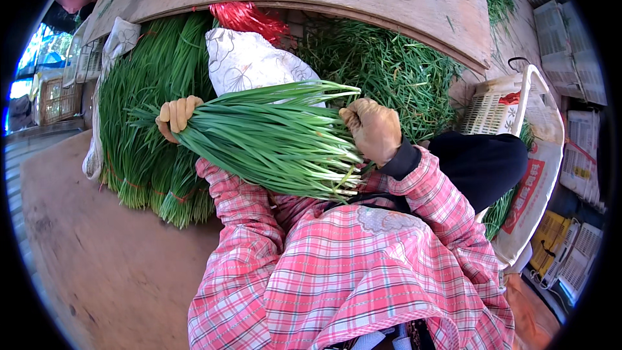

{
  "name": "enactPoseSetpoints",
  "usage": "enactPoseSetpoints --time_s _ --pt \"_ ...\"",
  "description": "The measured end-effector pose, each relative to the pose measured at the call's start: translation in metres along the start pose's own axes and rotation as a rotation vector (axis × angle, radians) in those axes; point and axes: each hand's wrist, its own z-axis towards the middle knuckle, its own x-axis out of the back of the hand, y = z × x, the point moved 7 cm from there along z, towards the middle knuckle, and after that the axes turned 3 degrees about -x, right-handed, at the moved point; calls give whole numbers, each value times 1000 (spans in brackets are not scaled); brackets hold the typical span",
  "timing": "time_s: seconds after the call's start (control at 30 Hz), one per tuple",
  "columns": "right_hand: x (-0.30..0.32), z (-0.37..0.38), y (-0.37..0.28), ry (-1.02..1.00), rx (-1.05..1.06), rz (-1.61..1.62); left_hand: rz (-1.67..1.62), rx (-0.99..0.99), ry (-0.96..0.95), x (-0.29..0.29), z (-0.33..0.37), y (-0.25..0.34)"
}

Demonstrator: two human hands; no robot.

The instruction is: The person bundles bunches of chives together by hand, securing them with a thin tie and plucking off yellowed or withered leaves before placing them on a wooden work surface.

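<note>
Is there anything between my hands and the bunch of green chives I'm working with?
Nothing visible. The left hand is closed around the bunch of chives near its leafy end, and the right hand grips it near the cut stem end. Both hands wear gloves, which are the only layer between skin and chives.

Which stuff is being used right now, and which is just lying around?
In use:
left hand
right hand
long bunch of green chives held across the lap

Lying about:
tied green chive bundles
loose green chive heap
red string bundle
white plastic basket
white patterned cloth
</note>
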Motion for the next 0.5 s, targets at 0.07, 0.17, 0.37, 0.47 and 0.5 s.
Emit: enactPoseSetpoints --time_s 0.07,0.17,0.37,0.47,0.5 --pt "5 -1 -8 96 66 -214 47 17 35 -1 3 -2" --pt "11 -8 5 227 31 -292 29 22 36 -2 6 -6" --pt "63 -51 148 -67 -274 -654 -19 -26 1 -1 -8 9" --pt "70 -46 111 -159 -318 -273 -116 -72 -38 8 -19 12" --pt "63 -34 92 -159 -295 -48 -122 -65 -60 6 -19 10"
